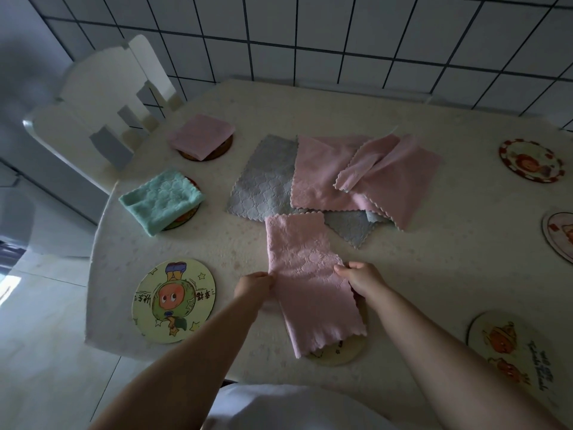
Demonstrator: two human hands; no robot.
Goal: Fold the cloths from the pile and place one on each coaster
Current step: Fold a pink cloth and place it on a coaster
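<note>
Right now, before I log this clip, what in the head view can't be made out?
- Coaster under the pink cloth both hands hold: its picture is mostly covered.
- Coasters under the folded pink cloth and teal cloth: only slivers show.
- Pile: the cloth count is unclear, since the layers overlap.
- Right-edge coaster: cut off by the frame.
- Left hand and right hand: fingertips are hidden behind the cloth.

Your pink cloth (305, 283) covers most of the near coaster (341, 356); only its lower rim shows, print unreadable. The folded pink cloth (201, 136) and teal cloth (161, 201) hide their coasters except thin edges. The grey cloth (266, 178) is half buried under the pile. The right-edge coaster (559, 234) is cut off by the frame. Your fingertips are hidden behind the cloth edges.
</note>
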